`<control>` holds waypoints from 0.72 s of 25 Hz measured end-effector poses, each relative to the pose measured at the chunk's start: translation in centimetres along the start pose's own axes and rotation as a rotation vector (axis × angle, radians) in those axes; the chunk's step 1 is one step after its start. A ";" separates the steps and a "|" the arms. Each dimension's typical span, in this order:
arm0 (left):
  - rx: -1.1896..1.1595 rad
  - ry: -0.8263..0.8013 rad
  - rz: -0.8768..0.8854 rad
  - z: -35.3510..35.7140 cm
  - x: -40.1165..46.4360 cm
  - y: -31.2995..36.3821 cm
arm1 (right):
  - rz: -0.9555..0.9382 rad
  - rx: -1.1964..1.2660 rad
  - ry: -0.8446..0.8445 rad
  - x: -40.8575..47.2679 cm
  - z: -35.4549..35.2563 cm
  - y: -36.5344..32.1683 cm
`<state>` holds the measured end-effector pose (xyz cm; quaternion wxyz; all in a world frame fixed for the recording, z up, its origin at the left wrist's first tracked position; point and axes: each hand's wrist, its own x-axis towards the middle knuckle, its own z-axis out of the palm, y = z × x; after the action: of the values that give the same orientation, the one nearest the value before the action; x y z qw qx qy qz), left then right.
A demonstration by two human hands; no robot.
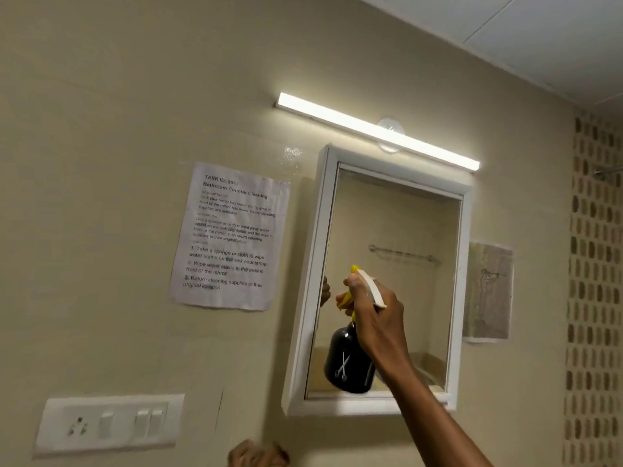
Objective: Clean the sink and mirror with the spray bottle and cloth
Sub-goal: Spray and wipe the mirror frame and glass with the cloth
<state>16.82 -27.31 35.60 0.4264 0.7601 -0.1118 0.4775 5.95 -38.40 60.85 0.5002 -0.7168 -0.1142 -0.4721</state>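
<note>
A white-framed mirror [397, 230] hangs on the beige wall. My right hand [377, 318] is raised in front of its lower half and grips a spray bottle [349, 362] with a black body, yellow nozzle and white trigger; the nozzle points at the glass. My left hand [258, 455] shows only at the bottom edge, blurred, fingers curled; what it holds cannot be made out. The sink and the cloth are out of view.
A lit tube light [377, 129] runs above the mirror. A printed instruction sheet [232, 237] is taped to the left, a switch plate [108, 424] sits lower left, and a small drawing [488, 293] hangs right of the mirror.
</note>
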 end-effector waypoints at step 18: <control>0.273 0.112 0.877 -9.8 42.3 26.8 | -0.157 -0.106 0.000 14.8 -4.2 -9.9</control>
<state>17.11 -26.28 86.57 0.0855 0.6631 -0.3358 0.6634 5.08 -41.76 78.80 0.4232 -0.7311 -0.1450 -0.5152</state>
